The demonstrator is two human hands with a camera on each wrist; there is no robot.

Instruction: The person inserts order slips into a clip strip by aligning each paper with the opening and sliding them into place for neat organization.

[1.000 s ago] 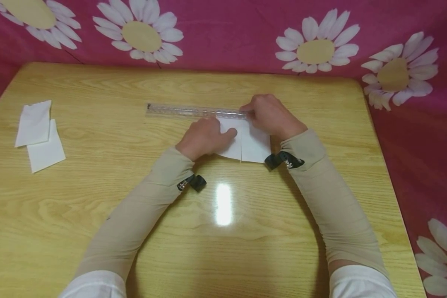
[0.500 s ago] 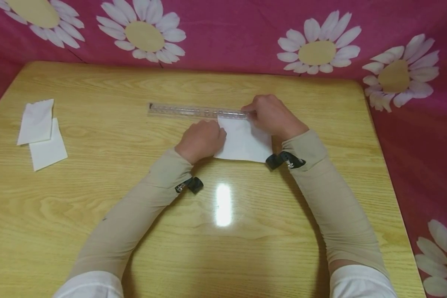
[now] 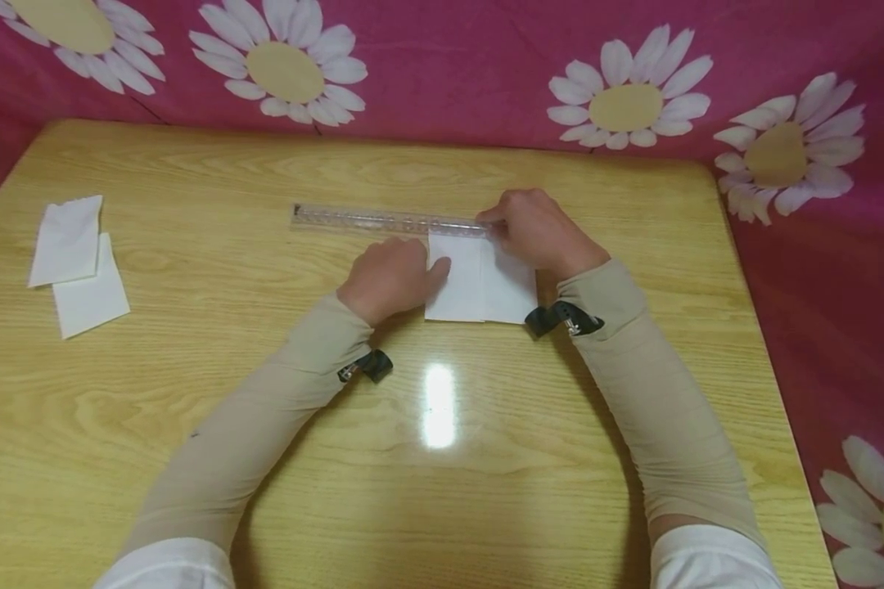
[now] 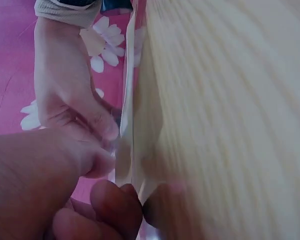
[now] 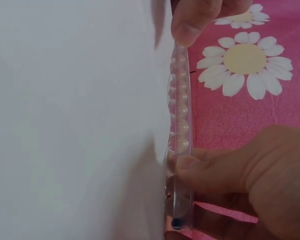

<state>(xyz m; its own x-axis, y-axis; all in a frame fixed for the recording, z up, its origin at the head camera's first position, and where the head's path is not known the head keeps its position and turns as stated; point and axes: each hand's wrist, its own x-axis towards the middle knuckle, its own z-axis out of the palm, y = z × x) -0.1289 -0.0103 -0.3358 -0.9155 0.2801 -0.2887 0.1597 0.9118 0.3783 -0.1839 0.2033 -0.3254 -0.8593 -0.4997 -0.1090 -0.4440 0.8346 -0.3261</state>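
Note:
A white paper sheet (image 3: 511, 286) with a vertical line down its middle lies on the table, its far edge along a clear plastic ruler (image 3: 383, 218). In the right wrist view the ruler (image 5: 182, 110) shows a row of rounded bumps and a dark spot near one end. My right hand (image 3: 541, 229) pinches the ruler's right end, the thumb (image 5: 187, 162) on top. At the paper's left edge my left hand (image 3: 394, 278) has its fingers curled and its thumb (image 3: 439, 266) over the paper. In the left wrist view, the left fingertips (image 4: 115, 205) meet at the paper's edge.
Two overlapping white paper pieces (image 3: 81, 262) lie at the far left of the wooden table (image 3: 265, 458). Behind the table hangs a pink cloth (image 3: 449, 74) with large daisies. Each wrist carries a small black camera (image 3: 374, 366).
The paper's left part shifts under my left hand: the middle line vanishes half a second ago and shows again now. My left thumb tucks in, then extends. The right hand stays on the ruler.

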